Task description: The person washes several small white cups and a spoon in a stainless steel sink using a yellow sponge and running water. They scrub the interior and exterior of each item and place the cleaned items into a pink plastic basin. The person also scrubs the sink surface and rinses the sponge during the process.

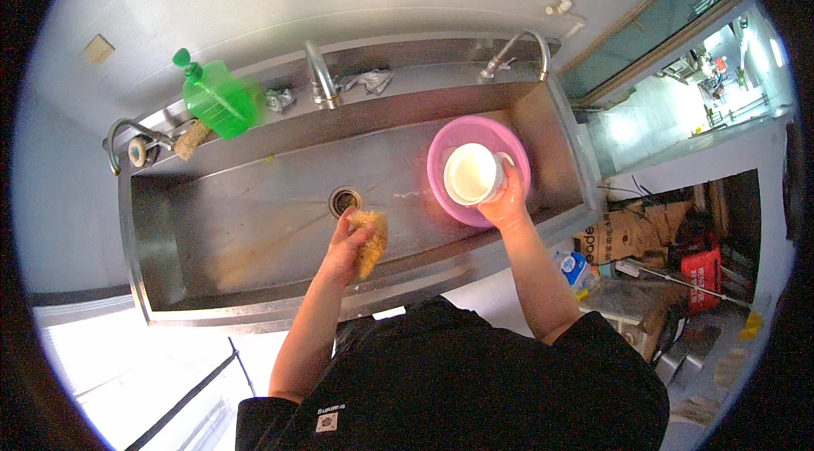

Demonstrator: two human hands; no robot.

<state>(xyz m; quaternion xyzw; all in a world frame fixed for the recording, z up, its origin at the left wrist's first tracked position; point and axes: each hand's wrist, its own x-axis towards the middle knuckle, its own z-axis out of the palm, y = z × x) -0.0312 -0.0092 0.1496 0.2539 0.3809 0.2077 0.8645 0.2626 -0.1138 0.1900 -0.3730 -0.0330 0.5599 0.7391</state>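
My left hand (344,251) grips a yellowish scrubbing sponge (372,242) over the near part of the long stainless-steel sink (280,152). The sponge hangs down from my fingers, close to the round drain (345,199). My right hand (507,202) holds a white cup-like container (471,174) by its side, its pale inside turned up towards me. This container is above a pink plastic basin (447,133) that sits at the right end of the sink. A second white rim shows beside the container under my fingers; what it belongs to is partly hidden.
Three curved metal taps, left (137,128), middle (320,76) and right (521,38), stand along the sink's back ledge. Also there are a green pump bottle (219,98), a brown brush or scrubber (191,140) and crumpled plastic (371,80). Cardboard (636,231) lies beyond the sink's right side.
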